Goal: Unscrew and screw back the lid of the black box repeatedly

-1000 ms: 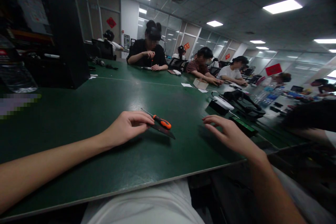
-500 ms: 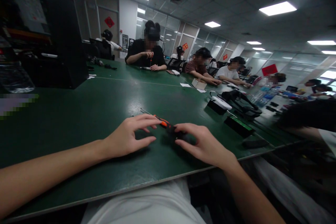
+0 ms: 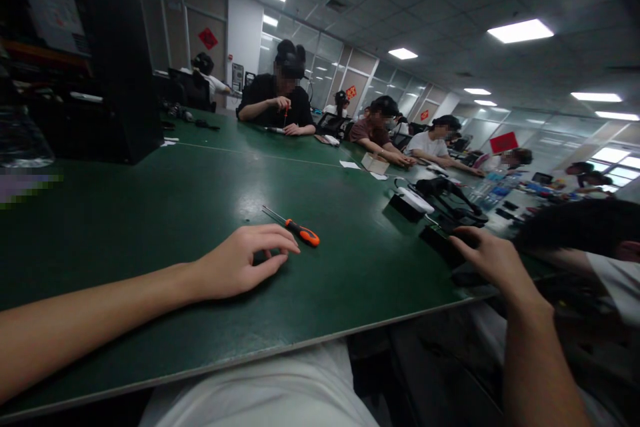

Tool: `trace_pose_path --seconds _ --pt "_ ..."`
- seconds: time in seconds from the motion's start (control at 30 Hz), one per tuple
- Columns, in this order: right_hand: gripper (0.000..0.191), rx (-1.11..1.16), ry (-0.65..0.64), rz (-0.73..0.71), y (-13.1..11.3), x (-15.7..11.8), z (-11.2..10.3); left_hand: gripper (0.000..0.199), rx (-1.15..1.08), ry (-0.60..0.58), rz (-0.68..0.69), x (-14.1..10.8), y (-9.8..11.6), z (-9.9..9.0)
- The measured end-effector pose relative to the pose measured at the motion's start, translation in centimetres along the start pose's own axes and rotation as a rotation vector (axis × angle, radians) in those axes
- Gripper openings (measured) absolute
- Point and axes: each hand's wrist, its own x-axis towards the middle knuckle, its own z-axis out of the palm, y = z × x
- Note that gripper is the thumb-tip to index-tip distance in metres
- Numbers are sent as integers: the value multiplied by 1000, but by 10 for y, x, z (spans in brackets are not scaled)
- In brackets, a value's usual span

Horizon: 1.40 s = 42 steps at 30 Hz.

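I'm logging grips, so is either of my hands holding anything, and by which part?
The left hand holds nothing, beside the screwdriver. Whether the right hand grips anything is too dim to tell.

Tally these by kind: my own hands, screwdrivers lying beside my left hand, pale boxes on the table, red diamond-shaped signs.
Your hands, left hand and right hand: 2
Screwdriver: 1
Pale box: 1
Red diamond-shaped signs: 3
Total: 7

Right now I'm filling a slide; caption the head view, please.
Head view: an orange-and-black screwdriver on a green table beside the left hand, the right hand near a dark box.
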Motion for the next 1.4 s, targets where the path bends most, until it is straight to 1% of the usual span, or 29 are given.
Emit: trace_pose_path --seconds 0.13,0.23,0.37,0.5,0.7,0.87,1.07,1.2,1.4 --pt "52 34 -68 7 -10 8 0 23 2 -12 10 0 1 0" --pt "50 38 -94 0 -15 11 -1 23 -3 -20 13 0 1 0" --pt "48 42 -93 9 -13 11 -1 23 -6 -16 16 1 1 0" --pt "50 32 -86 27 -12 10 -1 23 1 -17 19 0 1 1" --pt "47 54 -131 6 -13 12 -5 23 -14 -27 18 0 0 1" --pt "50 73 -161 27 -10 13 -8 23 -12 -25 20 0 0 1" --pt "51 83 -182 32 -9 13 -5 23 -7 -33 29 -1 -1 1" --pt "49 124 -180 -17 -11 20 -7 23 -3 -43 30 -1 -1 1" --pt "38 210 -163 -141 -13 45 -21 22 -3 -52 24 -2 -3 2"
